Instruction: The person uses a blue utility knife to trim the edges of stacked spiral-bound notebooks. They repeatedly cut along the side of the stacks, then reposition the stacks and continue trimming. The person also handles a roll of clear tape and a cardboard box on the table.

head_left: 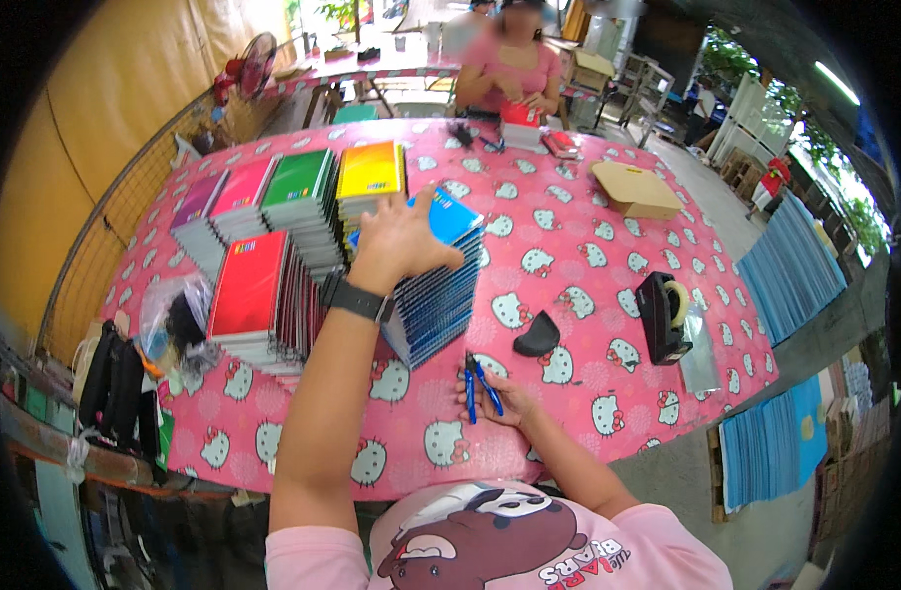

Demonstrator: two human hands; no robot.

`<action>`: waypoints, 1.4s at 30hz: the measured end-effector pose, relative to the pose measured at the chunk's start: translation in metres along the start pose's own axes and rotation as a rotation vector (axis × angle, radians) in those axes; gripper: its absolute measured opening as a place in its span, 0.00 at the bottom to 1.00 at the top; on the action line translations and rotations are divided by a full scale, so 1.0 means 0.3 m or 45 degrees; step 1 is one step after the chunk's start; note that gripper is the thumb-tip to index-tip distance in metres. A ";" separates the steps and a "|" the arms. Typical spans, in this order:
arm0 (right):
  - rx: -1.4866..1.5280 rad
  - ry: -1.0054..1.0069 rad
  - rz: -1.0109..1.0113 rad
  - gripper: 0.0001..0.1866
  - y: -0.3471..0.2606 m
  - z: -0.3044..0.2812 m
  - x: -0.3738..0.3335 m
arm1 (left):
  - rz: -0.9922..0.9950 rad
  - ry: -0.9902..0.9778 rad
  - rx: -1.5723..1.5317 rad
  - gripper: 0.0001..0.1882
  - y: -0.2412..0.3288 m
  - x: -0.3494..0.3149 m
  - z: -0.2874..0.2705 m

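Observation:
My left hand (pixel 403 241) reaches over a tall stack of blue spiral notebooks (pixel 435 310). Its fingers are spread across the top cover, with the thumb toward the right edge; whether it presses on the cover I cannot tell. Low over the near part of the table, my right hand (pixel 511 401) holds small blue-handled pliers (pixel 482 386), handles toward me. Around the blue stack stand more spiral notebooks: a yellow stack (pixel 370 170) behind, a green stack (pixel 298 182) and pink stack (pixel 242 187) to the left, a purple stack (pixel 199 199) beyond, and a red stack (pixel 249 285) nearer.
A black tape dispenser (pixel 659 320) and a dark rounded piece (pixel 538 335) lie on the pink patterned tablecloth (pixel 588 413). A cardboard box (pixel 635 190) sits farther right. Across the table a person (pixel 509 79) handles something red. Blue sheet piles (pixel 789 270) stand at right.

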State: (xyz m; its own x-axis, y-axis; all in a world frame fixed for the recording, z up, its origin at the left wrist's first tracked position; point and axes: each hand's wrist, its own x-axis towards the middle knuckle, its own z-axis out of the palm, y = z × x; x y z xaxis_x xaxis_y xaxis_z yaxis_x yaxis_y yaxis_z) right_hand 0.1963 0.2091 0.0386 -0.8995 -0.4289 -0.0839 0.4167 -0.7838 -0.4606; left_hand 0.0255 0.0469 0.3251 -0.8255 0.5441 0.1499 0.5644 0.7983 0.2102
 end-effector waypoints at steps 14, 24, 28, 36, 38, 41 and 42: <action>-2.275 0.356 -0.554 0.27 0.068 0.248 0.054 | 0.005 0.020 0.007 0.54 -0.004 0.004 0.014; -2.381 0.459 -0.897 0.25 0.054 0.243 0.088 | -0.018 0.001 0.020 0.54 0.000 0.007 0.010; -2.394 0.430 -0.930 0.25 0.047 0.242 0.105 | -0.026 0.022 0.041 0.54 0.002 0.002 0.016; -2.532 0.406 -0.980 0.22 0.044 0.241 0.122 | -0.006 0.062 0.015 0.54 0.001 -0.005 0.014; -1.747 0.468 -0.500 0.20 0.050 0.210 0.124 | -0.004 0.053 0.008 0.53 0.002 -0.003 0.015; -1.318 0.482 -0.249 0.21 0.050 0.188 0.120 | 0.004 0.057 -0.005 0.53 -0.002 0.003 0.019; -1.304 0.482 -0.235 0.21 0.046 0.193 0.119 | 0.003 0.071 0.008 0.54 -0.004 0.002 0.024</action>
State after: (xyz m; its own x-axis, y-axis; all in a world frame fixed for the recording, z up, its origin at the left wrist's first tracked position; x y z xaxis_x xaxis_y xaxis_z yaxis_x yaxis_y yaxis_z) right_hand 0.1775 0.1569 0.0804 -0.9916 -0.0416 -0.1225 0.1228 -0.0040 -0.9924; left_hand 0.0243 0.0483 0.3179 -0.8225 0.5311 0.2037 0.5662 0.7987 0.2038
